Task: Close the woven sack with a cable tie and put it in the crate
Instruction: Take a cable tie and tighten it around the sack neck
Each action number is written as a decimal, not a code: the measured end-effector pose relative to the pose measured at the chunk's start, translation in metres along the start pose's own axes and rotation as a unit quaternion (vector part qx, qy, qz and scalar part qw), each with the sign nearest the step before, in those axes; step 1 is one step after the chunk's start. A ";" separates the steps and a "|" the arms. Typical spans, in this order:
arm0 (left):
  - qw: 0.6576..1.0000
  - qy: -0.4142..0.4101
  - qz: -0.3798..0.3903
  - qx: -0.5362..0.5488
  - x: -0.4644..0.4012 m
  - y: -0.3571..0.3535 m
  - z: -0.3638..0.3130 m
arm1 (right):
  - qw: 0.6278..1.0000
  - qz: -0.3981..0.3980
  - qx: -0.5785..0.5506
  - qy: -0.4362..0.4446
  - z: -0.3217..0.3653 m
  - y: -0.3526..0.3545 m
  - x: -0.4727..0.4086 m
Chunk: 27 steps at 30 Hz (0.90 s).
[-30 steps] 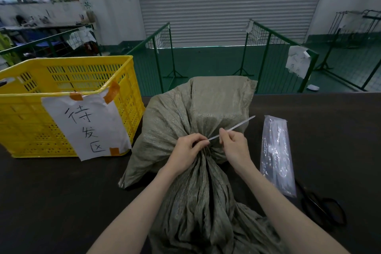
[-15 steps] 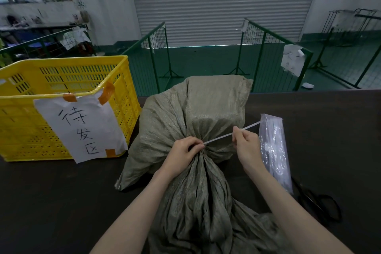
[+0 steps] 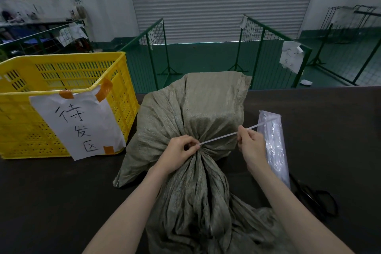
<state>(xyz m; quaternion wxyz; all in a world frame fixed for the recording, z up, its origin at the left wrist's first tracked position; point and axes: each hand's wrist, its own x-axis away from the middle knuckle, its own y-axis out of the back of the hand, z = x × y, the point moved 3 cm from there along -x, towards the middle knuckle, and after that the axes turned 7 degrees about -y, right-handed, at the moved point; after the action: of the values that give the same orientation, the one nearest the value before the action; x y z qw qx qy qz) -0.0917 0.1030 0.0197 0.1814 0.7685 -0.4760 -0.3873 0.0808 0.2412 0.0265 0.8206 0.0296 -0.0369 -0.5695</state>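
Since the earlier frame, the right hand (image 3: 250, 146) is seen drawn further out to the right, and a longer free length of the cable tie (image 3: 218, 138) is exposed between the two hands. Right hand: thumb and fingers are pinched shut on the tie's tail, which runs on past the fist toward the upper right. Left hand (image 3: 179, 151): fingers are closed on the gathered neck of the woven sack (image 3: 206, 109), at the point where the tie meets the fabric; the tie's head is hidden under the fingers. The strap is held straight and taut, rising slightly from left to right.

The sack is seen lying on the dark bench (image 3: 51, 202), its filled body beyond the hands and its loose pleated mouth spread toward the camera. It is not in the crate. A clear plastic bag of ties (image 3: 275, 150) is noted just right of the right hand, with black scissors (image 3: 315, 200) beside its near end. The yellow crate (image 3: 68, 76) stands on the bench left of the sack, close to it; contact cannot be determined. A handwritten paper label (image 3: 80, 123) is taped to its front.
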 end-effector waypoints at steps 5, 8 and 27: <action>1.000 -0.008 0.001 -0.014 0.001 0.001 0.000 | 1.000 -0.010 -0.009 -0.028 -0.006 0.002 0.000; 1.000 -0.011 -0.001 -0.027 0.001 0.001 -0.001 | 0.999 -0.009 -0.013 -0.031 -0.006 0.003 -0.001; 0.997 0.026 -0.045 -0.049 0.011 -0.016 -0.003 | 0.998 0.054 0.001 0.030 0.017 0.003 0.009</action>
<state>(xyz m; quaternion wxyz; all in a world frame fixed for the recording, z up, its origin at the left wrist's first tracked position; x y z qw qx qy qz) -0.0772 0.1015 0.0065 0.2135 0.7888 -0.4167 -0.3982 0.0850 0.2333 0.0434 0.8506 0.0457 -0.0140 -0.5236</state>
